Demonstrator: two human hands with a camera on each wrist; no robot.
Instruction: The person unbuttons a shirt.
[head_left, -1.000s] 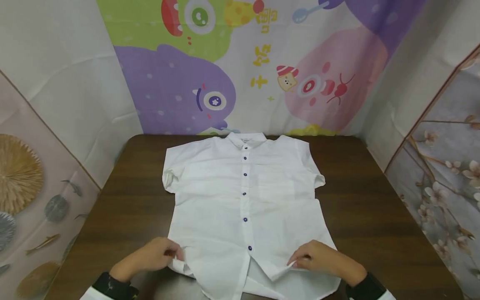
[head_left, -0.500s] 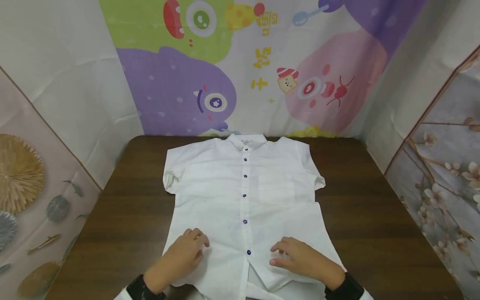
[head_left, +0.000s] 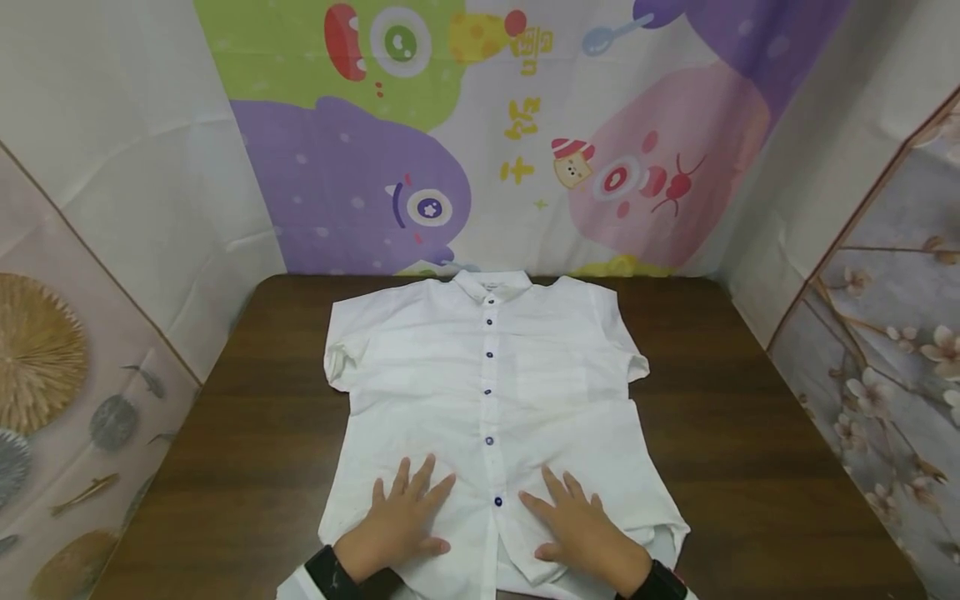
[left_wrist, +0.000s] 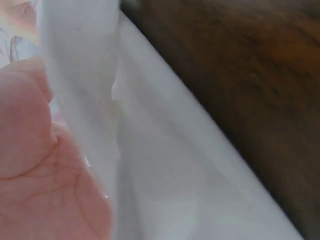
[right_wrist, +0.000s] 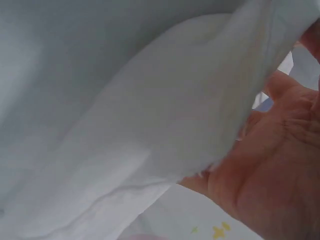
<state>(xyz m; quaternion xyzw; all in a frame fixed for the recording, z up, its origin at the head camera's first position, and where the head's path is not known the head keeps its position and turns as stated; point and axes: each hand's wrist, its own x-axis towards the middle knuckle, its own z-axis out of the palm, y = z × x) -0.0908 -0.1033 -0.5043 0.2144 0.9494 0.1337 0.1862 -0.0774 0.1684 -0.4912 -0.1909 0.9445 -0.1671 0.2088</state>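
A white short-sleeved shirt (head_left: pixel 427 367) lies front up, its collar at the far side and dark blue buttons down the middle. My left hand (head_left: pixel 401 521) rests with spread fingers on the lower left of the front. On the other side of the button strip, my right hand (head_left: pixel 588 533) is spread on the lower right part, near the bottom button. White cloth (left_wrist: pixel 160 150) crosses close to the palm in the left wrist view. A fold of the shirt (right_wrist: pixel 165 115) hides part of the right hand in the right wrist view. The hem lies uneven near the right wrist.
The shirt lies on a dark brown wooden table (head_left: pixel 735 467) with rounded far corners. A cartoon-printed cloth (head_left: pixel 375 183) hangs behind it. Patterned panels stand at the left (head_left: pixel 52 350) and right (head_left: pixel 885 350). Both wrists wear black bands.
Both hands have let go of the shirt's lower hem and moved inward over its front. Their fingers have spread out on the cloth. The lower hem has shifted, and its right corner has folded.
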